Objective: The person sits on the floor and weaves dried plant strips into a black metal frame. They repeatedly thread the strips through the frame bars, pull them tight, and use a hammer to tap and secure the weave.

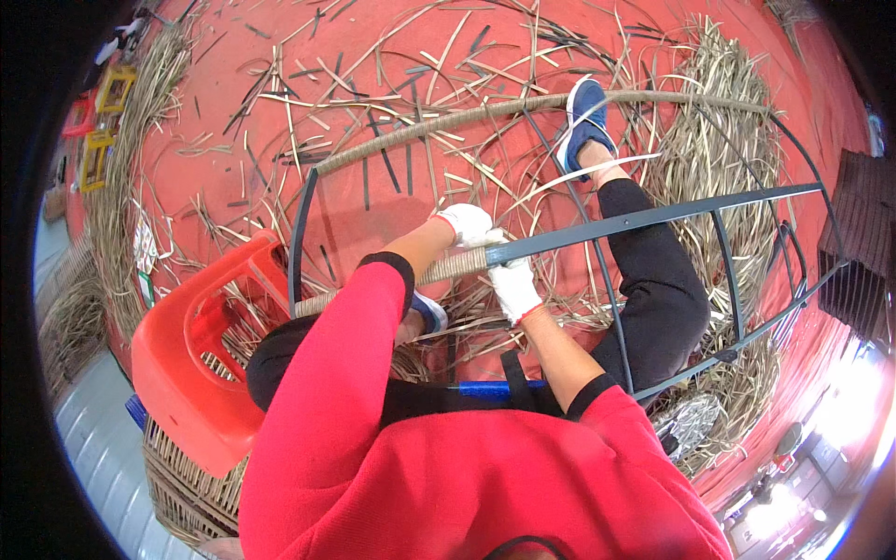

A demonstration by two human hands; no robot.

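Observation:
A dark metal frame [644, 220] lies across my lap, its middle bar partly wound with tan wicker strip. The winding [455, 268] covers the bar's left stretch and ends between my hands; the far bar [439, 121] is wound along its length. My left hand [467, 224], in a white glove, is closed at the bar's far side, where a loose pale wicker strip [597, 175] runs off to the right. Below the bar, my white-gloved right hand [516, 287] is closed round it at the winding's end. The fingertips of both hands are partly hidden.
A red plastic stool [201, 345] stands at my left. Long wicker strips lie heaped at right [719, 112] and far left [154, 103]; cut scraps litter the red floor [224, 140]. My legs extend under the frame. Yellow crates [116, 89] stand far left; a brown woven piece [861, 210] is at right.

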